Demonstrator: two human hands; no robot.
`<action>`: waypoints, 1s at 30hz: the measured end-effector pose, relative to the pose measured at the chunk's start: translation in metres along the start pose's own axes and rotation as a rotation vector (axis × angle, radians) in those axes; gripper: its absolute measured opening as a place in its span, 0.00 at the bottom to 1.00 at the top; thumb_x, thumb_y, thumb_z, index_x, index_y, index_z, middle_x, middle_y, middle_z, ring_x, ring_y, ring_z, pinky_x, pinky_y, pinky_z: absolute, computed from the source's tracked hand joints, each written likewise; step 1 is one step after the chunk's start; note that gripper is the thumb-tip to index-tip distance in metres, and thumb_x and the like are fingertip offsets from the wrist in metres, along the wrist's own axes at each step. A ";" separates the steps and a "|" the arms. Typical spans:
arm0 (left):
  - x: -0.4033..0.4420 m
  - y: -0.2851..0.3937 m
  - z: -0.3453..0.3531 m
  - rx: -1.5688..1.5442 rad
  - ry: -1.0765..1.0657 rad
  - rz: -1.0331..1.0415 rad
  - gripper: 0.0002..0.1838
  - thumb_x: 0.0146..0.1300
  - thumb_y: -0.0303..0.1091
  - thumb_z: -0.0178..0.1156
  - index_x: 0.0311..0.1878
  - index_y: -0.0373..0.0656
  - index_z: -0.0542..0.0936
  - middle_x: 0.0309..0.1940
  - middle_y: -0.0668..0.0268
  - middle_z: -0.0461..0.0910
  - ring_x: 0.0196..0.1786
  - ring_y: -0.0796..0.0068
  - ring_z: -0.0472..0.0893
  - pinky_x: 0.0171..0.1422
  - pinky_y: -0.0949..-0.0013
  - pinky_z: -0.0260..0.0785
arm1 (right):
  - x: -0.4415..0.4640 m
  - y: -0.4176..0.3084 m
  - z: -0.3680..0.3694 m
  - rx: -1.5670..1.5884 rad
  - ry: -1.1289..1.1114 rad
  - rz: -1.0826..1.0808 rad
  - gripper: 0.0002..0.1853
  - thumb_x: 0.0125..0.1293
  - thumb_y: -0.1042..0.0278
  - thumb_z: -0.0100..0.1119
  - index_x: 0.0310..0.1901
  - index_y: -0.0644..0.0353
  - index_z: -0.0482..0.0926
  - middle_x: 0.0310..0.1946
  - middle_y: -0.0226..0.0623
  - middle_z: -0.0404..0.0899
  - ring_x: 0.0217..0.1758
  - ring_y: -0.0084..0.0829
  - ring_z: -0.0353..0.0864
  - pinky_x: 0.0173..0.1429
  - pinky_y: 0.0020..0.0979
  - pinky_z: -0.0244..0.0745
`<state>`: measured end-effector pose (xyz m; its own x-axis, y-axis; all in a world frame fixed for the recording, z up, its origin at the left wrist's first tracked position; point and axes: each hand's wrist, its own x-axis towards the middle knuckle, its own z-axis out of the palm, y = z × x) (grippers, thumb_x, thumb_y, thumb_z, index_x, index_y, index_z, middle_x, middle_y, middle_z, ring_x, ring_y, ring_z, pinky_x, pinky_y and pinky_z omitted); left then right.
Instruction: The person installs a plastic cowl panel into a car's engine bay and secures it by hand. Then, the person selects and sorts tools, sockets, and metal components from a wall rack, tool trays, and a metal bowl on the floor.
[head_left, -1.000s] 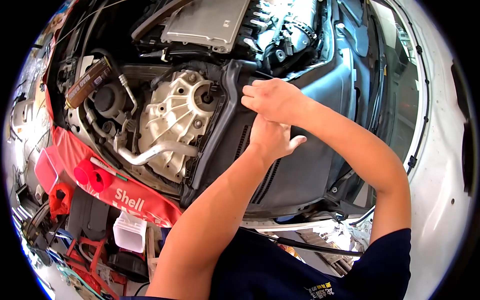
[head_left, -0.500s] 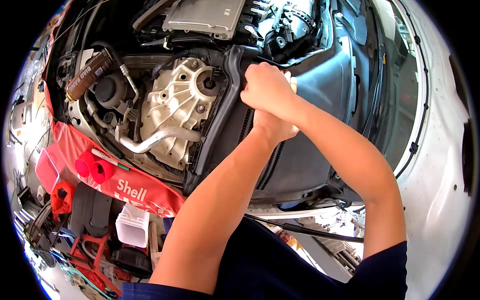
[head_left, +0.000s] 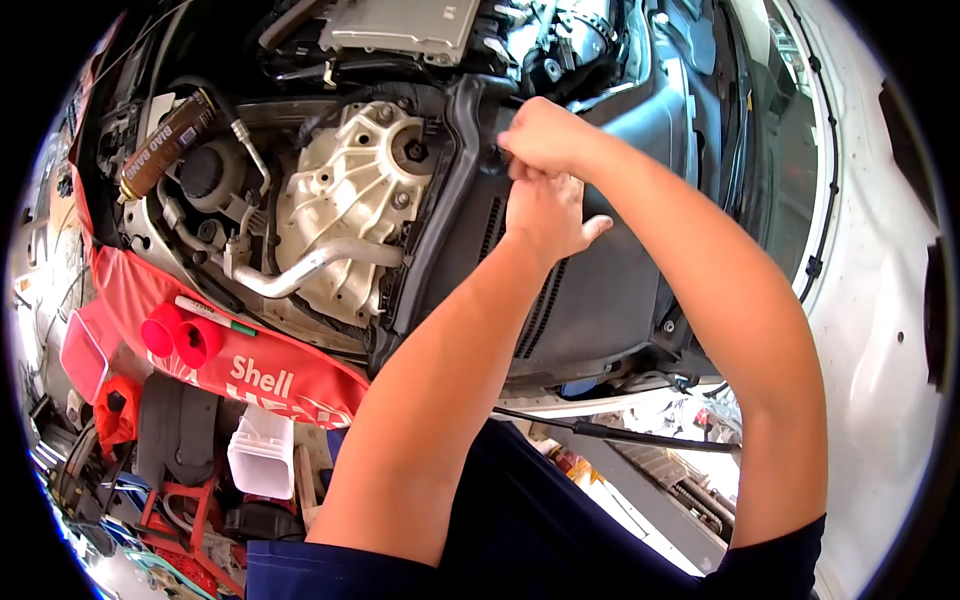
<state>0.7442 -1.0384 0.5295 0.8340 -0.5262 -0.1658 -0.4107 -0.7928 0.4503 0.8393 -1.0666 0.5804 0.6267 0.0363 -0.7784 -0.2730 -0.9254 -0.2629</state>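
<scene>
While our curled right hand (head_left: 546,136) sits just beyond our thumb-out left hand (head_left: 543,217), the broad black plastic panel (head_left: 605,305) stretches away beneath both, and we cannot tell what either grip clamps.

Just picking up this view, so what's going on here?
A person leans over a car's open engine bay, both hands together above the black panel. The right hand is curled at the fingers of the left hand, whose thumb sticks out. Whether either grip holds anything is hidden. A brown can lies beside the black cap, and a marker lies on the red cover.
</scene>
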 end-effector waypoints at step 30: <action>0.024 -0.017 0.020 0.151 0.304 0.075 0.53 0.59 0.68 0.53 0.77 0.37 0.55 0.77 0.49 0.53 0.80 0.51 0.50 0.82 0.52 0.39 | -0.093 0.041 0.072 -0.178 0.940 -0.392 0.33 0.60 0.64 0.66 0.68 0.54 0.68 0.49 0.42 0.74 0.52 0.45 0.79 0.52 0.46 0.76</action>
<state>0.7639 -1.0433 0.5006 0.8619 -0.4867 0.1424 -0.5057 -0.8039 0.3130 0.7178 -1.0805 0.6011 0.9864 0.1085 0.1233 0.1372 -0.9572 -0.2549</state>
